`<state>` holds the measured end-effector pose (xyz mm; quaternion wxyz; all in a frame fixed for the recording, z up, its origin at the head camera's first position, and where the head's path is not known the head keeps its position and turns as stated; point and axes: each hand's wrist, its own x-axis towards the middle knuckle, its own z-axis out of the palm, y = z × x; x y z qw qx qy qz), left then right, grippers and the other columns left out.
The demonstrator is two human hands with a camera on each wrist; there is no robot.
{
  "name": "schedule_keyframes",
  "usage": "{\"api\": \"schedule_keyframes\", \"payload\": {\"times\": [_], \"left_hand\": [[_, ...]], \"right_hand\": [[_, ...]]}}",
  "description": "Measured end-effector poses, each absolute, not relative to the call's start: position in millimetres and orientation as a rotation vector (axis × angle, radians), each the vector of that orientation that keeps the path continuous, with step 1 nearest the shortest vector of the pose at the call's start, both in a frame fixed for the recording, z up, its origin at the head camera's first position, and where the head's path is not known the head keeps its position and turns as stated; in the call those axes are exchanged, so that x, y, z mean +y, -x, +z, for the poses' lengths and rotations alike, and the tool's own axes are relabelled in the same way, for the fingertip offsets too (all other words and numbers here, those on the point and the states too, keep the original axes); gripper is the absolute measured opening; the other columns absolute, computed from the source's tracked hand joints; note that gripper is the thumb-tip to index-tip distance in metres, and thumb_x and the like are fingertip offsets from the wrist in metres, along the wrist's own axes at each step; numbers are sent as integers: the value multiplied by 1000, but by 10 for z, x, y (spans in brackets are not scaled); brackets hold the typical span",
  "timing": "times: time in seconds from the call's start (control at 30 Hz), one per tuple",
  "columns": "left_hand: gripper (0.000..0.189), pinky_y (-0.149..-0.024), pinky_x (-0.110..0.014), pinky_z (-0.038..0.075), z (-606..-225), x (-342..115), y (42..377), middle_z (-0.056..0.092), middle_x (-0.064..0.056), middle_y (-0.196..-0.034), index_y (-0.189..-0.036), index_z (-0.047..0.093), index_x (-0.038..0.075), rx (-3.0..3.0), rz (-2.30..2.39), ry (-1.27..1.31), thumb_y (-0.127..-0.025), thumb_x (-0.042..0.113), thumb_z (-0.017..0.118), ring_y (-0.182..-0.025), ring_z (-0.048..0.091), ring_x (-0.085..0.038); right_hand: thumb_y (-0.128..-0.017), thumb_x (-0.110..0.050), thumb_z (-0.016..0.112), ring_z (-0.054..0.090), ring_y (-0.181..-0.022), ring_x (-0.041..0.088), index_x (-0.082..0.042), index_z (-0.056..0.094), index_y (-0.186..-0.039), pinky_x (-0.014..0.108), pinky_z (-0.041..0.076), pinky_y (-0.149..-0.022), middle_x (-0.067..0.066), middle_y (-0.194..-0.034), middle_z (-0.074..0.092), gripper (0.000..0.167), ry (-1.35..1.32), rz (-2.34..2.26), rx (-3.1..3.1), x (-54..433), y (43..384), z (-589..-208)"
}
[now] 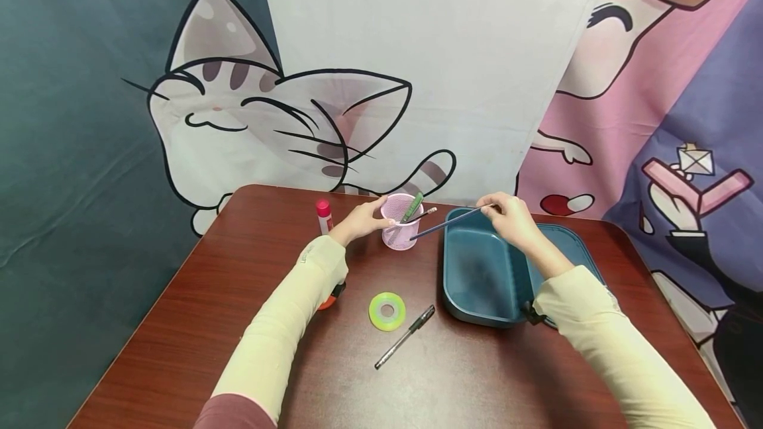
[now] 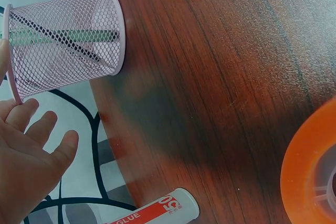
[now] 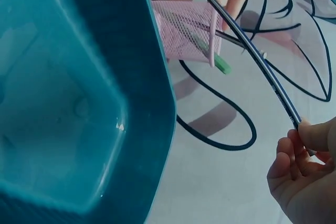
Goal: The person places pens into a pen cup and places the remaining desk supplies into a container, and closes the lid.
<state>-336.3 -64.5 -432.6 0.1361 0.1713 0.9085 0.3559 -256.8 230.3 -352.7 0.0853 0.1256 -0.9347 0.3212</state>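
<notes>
My left hand grips the rim of a pink mesh pen cup, which stands upright near the table's back edge. A green stick-like item and a dark pencil with an eraser end lean inside the cup. Between thumb and fingers, my right hand pinches one end of a dark blue pencil. That pencil slants down to the left, and its far end overlaps the front of the cup in the head view. In the left wrist view, the left fingers spread beside the cup's rim.
Right of the cup sits a blue-green bin, with a matching lid beside it. A glue stick stands left of the cup. Nearer lie a yellow-green tape roll, a pen and an orange tape roll.
</notes>
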Motion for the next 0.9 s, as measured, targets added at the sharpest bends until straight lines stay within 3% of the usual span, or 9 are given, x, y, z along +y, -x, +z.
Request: {"api": "schedule_keyframes", "payload": {"times": [0.63,0.9], "left_hand": [[72,-106,-39,25,-4296,-645,3332,31,-8,-143,-141,23,11,2641,1037,-533,-83,34,59,-131,30,-23],[72,-106,-39,26,-4304,-649,3340,30,-7,-143,-141,23,11,2642,1034,-533,-83,34,59,-130,30,-22]], "right_hand": [[-88,-9,49,44,-61,14,2,63,-98,21,37,-53,17,-79,60,20,-239,1041,-2658,2345,2716,-3467],[-87,-9,50,44,-64,14,1,63,-95,20,36,-55,18,-82,61,19,-201,1062,-2637,2307,2806,-3480]]}}
